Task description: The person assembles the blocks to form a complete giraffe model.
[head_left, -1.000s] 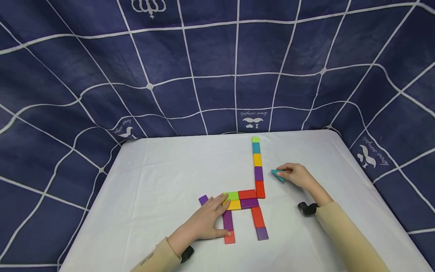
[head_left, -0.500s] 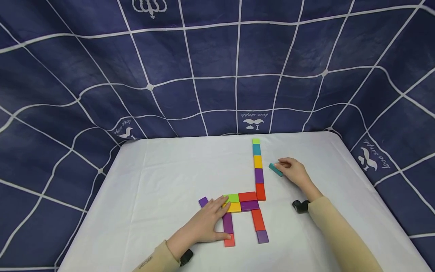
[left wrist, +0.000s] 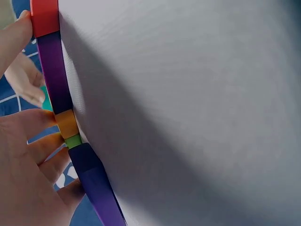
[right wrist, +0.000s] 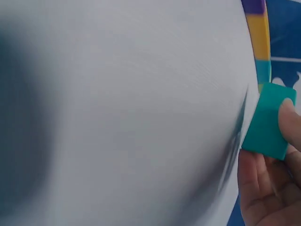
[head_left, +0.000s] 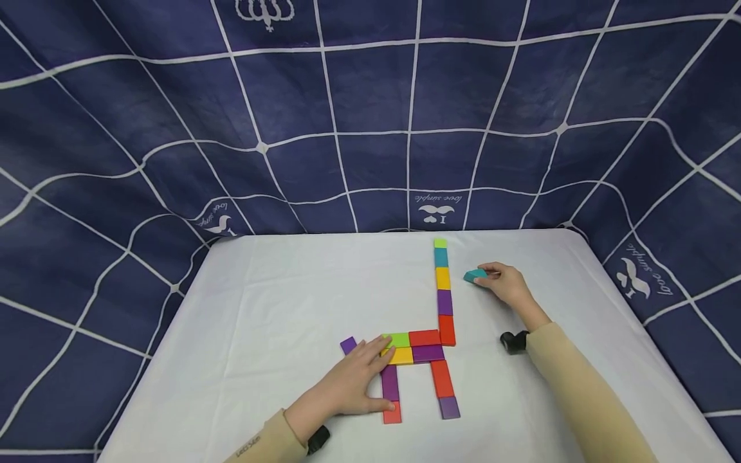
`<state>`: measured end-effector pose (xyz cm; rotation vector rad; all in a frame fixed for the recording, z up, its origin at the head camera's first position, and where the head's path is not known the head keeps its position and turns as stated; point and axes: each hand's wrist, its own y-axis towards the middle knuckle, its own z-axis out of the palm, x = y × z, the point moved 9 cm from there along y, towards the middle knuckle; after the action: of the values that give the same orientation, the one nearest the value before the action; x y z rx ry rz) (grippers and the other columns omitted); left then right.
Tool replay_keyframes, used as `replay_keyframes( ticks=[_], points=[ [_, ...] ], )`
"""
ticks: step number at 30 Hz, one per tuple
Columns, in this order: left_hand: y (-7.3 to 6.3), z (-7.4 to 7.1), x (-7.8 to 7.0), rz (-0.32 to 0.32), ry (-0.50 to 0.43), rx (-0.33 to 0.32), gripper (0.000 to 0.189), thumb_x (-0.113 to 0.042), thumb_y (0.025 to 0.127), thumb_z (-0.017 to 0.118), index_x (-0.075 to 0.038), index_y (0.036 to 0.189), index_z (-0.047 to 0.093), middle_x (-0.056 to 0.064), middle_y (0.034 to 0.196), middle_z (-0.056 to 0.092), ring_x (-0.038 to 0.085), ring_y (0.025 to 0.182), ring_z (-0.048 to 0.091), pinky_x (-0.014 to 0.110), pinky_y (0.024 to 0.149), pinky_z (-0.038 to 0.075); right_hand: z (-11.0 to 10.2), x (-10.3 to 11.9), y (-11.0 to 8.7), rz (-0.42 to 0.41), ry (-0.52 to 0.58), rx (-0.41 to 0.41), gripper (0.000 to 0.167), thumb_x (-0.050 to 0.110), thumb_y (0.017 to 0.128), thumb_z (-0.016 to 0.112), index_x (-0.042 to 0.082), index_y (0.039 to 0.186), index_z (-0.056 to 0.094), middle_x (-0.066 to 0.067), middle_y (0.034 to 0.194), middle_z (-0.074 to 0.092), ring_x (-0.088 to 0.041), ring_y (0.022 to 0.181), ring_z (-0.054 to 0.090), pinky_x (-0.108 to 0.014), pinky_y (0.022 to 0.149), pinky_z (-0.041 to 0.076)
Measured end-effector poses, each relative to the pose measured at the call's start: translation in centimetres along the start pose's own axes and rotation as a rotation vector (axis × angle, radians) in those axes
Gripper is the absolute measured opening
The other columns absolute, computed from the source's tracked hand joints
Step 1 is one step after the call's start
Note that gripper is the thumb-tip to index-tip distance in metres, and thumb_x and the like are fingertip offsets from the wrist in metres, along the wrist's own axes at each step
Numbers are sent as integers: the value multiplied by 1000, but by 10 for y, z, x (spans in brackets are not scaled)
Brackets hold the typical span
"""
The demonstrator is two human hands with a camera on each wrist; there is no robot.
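Observation:
My right hand (head_left: 509, 287) pinches a teal block (head_left: 474, 276) between thumb and fingers, just right of a column of coloured blocks. The right wrist view shows a flat rectangular face of the teal block (right wrist: 264, 120), with the thumb pressed on it. My left hand (head_left: 350, 381) lies spread over the left end of the laid-out blocks. Its fingertips rest on a lime block (head_left: 398, 339) and a yellow block (head_left: 402, 355), its thumb on a red block (head_left: 392, 415). A purple block (head_left: 348, 345) angles out past the left fingers, partly hidden by them.
The column runs back from a red block (head_left: 447, 330) through purple, yellow and teal to a small lime block (head_left: 440, 243). Two legs stretch forward, the right one ending in a purple block (head_left: 449, 408). Blue gridded cloth (head_left: 370, 161) hangs behind the white table (head_left: 278, 302).
My right hand has moved slightly toward the back of the table, and the teal block has turned in its fingers. The left hand has stayed in place.

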<state>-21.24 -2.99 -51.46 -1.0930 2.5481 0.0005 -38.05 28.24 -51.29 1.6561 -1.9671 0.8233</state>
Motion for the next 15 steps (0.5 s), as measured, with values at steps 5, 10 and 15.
replay_keyframes(
  ticks=[5, 10, 15],
  points=[
    [1, 1, 0, 7, -2, -7, 93, -65, 84, 63, -12, 154, 33, 5, 164, 24, 23, 151, 23, 46, 122, 26, -16, 19, 29, -32, 17, -88, 48, 22, 96, 64, 2, 139, 54, -23, 140, 53, -38, 117, 57, -48, 96, 52],
    [-1, 1, -2, 23, 5, -32, 93, -67, 84, 61, -11, 153, 35, 6, 163, 26, 24, 150, 26, 47, 121, 29, -19, 32, 50, -54, 19, -138, 47, 20, 97, 63, 1, 139, 54, -24, 141, 52, -39, 117, 56, -50, 100, 49],
    [-2, 0, -3, 32, 26, -51, 92, -67, 84, 62, -10, 153, 37, 6, 162, 28, 24, 150, 28, 46, 120, 30, -9, 30, 58, -40, -18, -120, 45, 17, 97, 63, 0, 138, 55, -26, 143, 50, -42, 126, 51, -53, 109, 42]
  ],
)
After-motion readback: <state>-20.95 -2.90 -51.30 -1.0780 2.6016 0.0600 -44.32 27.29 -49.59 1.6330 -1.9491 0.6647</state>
